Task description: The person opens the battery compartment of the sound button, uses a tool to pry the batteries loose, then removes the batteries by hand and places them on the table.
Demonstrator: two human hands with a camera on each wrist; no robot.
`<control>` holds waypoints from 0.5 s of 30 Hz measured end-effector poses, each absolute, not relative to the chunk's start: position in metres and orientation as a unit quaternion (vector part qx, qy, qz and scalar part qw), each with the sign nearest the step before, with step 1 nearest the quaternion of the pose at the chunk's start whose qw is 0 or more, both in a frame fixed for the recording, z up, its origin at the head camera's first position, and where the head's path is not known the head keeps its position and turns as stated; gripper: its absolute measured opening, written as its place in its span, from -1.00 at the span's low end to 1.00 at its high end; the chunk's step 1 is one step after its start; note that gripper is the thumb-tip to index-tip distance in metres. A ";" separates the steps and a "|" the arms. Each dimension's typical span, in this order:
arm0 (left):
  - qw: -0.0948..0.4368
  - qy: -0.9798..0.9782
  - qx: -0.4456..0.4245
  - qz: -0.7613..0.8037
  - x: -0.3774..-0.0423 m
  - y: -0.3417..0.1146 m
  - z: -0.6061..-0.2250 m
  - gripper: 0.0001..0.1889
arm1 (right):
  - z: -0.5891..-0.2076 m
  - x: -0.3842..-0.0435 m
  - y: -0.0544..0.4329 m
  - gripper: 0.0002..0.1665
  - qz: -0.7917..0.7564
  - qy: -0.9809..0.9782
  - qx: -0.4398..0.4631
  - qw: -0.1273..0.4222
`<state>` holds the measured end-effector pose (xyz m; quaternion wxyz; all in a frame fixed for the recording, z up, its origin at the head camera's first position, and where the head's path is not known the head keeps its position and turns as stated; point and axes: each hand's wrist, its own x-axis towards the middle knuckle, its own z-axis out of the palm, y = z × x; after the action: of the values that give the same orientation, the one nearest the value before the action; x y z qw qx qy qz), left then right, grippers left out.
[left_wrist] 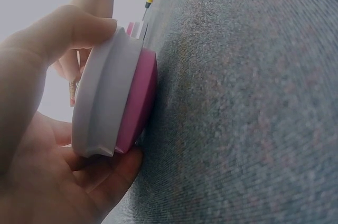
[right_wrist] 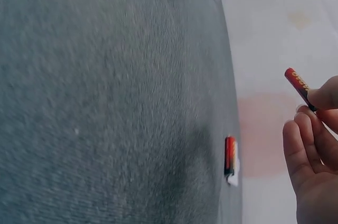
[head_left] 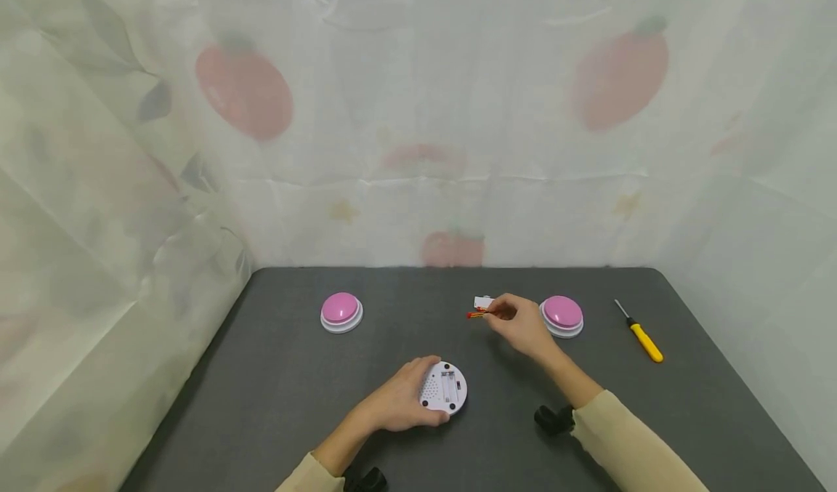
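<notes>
My left hand (head_left: 402, 399) grips a round push-button (head_left: 434, 399) by its rim, thumb and fingers on opposite sides. Its white underside, with an uncovered battery compartment (head_left: 449, 386), faces up; the pink dome (left_wrist: 138, 105) points down at the table in the left wrist view. Between thumb and fingertips, my right hand (head_left: 519, 326) pinches a small red-and-black battery (right_wrist: 299, 85), raised above the table. A second battery (right_wrist: 229, 155) lies beyond that hand, beside a small white piece (head_left: 482, 302) that the hand partly covers in the head view.
Two more pink-and-white push-buttons stand dome up, one at the back left (head_left: 341, 312) and one just right of my right hand (head_left: 562, 315). A screwdriver (head_left: 644, 338) with a yellow handle lies farther right. Patterned curtains (head_left: 418, 114) enclose the dark grey table (head_left: 275, 376).
</notes>
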<state>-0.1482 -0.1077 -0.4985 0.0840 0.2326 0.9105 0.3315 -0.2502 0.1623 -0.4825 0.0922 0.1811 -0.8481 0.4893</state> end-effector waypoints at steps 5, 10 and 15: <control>0.071 0.910 0.237 0.332 -0.148 -0.108 -0.498 -0.06 | -0.485 -0.262 0.166 -0.92 0.481 -0.859 0.152 0.089; 0.069 0.911 0.240 0.327 -0.148 -0.108 -0.497 -0.05 | -0.490 -0.270 0.169 -0.90 0.469 -0.871 0.121 0.081; 0.073 0.911 0.240 0.327 -0.148 -0.107 -0.498 -0.04 | -0.499 -0.275 0.171 -0.90 0.435 -0.892 0.107 0.070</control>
<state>-0.1482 -0.1075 -0.4979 0.0730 0.2399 0.9110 0.3273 -0.2753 0.1707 -0.4994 0.0697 0.1070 -0.8916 0.4345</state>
